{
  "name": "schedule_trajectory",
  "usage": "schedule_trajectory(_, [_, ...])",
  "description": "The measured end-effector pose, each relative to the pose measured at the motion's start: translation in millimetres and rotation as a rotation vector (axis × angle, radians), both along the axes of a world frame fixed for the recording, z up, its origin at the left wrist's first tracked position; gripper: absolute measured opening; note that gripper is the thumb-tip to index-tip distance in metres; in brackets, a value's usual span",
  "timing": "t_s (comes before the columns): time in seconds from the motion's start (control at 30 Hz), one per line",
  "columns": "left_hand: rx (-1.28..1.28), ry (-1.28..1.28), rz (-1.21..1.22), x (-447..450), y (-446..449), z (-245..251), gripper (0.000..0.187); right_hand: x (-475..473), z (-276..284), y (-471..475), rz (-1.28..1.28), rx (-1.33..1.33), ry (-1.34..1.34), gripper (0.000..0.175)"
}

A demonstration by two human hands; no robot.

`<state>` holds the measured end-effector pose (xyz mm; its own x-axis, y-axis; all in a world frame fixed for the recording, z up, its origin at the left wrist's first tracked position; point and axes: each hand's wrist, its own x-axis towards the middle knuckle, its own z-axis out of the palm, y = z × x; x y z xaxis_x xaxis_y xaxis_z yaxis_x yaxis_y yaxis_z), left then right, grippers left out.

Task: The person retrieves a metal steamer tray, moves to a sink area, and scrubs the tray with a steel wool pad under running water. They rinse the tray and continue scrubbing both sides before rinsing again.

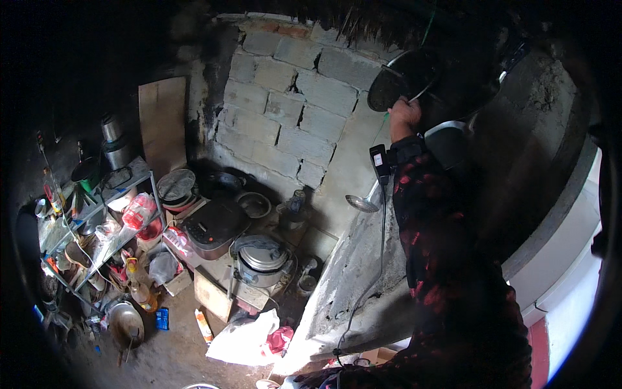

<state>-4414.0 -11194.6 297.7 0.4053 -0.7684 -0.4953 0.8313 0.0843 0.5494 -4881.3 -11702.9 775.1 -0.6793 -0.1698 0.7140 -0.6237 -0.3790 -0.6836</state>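
Observation:
At the upper right, my right hand [406,114] is closed on the near rim of a dark, round metal pan or lid [384,92]; shadow hides much of it. A black device with a cable is strapped at my right wrist. Below that wrist, a metal skimmer [361,203] lies against the pale masonry, its handle partly hidden. Beside my forearm is a dark vessel with a light rim [444,125]. My left hand cannot be made out; a patterned dark sleeve or cloth crosses the bottom edge.
A block wall [286,112] stands ahead, with a rough masonry ledge [359,272] below my arm. Lower left are a lidded metal cooker [262,257], a dark appliance [214,221], a cluttered metal shelf [112,194], a basin [126,323] and a white plastic bag [243,340] on the floor.

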Motion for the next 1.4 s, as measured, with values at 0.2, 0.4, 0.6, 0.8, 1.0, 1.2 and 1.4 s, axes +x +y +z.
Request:
schedule_trajectory(0.2, [0.012,-0.014,0.027,0,-2,6,0.053,29,3,-23,0.645,-0.190,-0.306,0.022])
schedule_trajectory(0.4, [-0.011,-0.026,0.048,-3,-7,17,0.052,81,9,-37,0.328,0.039,0.024,0.021])
schedule_trajectory(0.6, [-0.063,-0.064,0.106,-1,8,36,0.052,204,-73,3,1.247,0.020,-0.514,0.015])
schedule_trajectory(0.8, [-0.132,0.039,0.382,-5,95,39,0.052,329,-238,185,1.822,0.683,-1.073,0.013])
schedule_trajectory(1.0, [-0.296,-0.161,0.461,3,166,-4,0.056,356,-356,379,2.065,1.423,-0.640,0.010])
schedule_trajectory(1.2, [-0.275,-0.162,0.508,-30,261,2,0.058,341,-404,481,2.128,1.752,-0.336,0.009])
schedule_trajectory(1.4, [-0.218,-0.084,0.457,-60,303,3,0.043,314,-393,519,2.090,1.767,0.326,0.026])
